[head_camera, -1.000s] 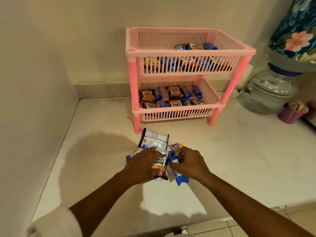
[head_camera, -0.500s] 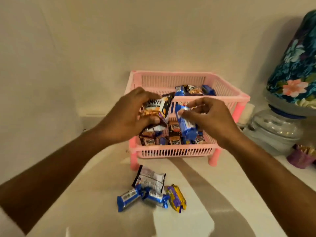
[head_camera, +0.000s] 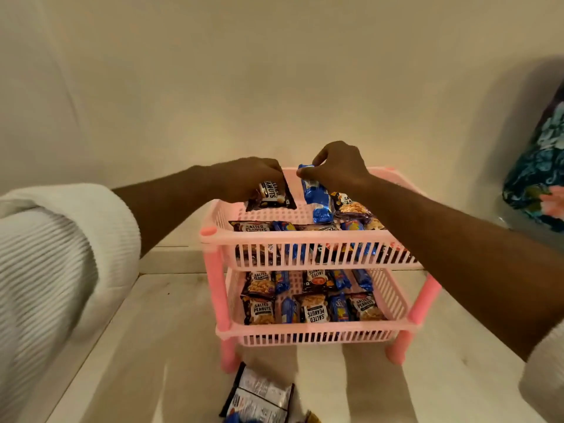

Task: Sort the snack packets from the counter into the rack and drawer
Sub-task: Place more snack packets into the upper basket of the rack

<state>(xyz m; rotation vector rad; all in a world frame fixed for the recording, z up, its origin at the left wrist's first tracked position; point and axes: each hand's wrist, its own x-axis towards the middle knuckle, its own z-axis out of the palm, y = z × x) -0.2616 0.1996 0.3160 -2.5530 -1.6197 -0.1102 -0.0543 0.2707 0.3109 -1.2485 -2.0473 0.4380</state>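
Observation:
A pink two-tier rack (head_camera: 213, 236) stands on the white counter (head_camera: 158, 346) against the wall. Both tiers hold salted peanut packets and blue biscuit packets. My left hand (head_camera: 247, 178) is over the back left of the top tier, shut on a dark salted peanuts packet (head_camera: 271, 195). Over the middle of the same tier, my right hand (head_camera: 338, 166) pinches a blue biscuit packet (head_camera: 317, 203) whose lower end touches the packets there. A black and white packet (head_camera: 259, 398) lies on the counter in front of the rack, with other packets cut off by the frame's bottom edge.
A wall runs along the left of the counter and another behind the rack. A floral-covered water bottle (head_camera: 543, 178) stands at the right edge. White sleeves cover both my upper forearms.
Both hands have lifted their packets from the counter pile and moved forward and up over the rack's top tier. The view has come closer to the rack.

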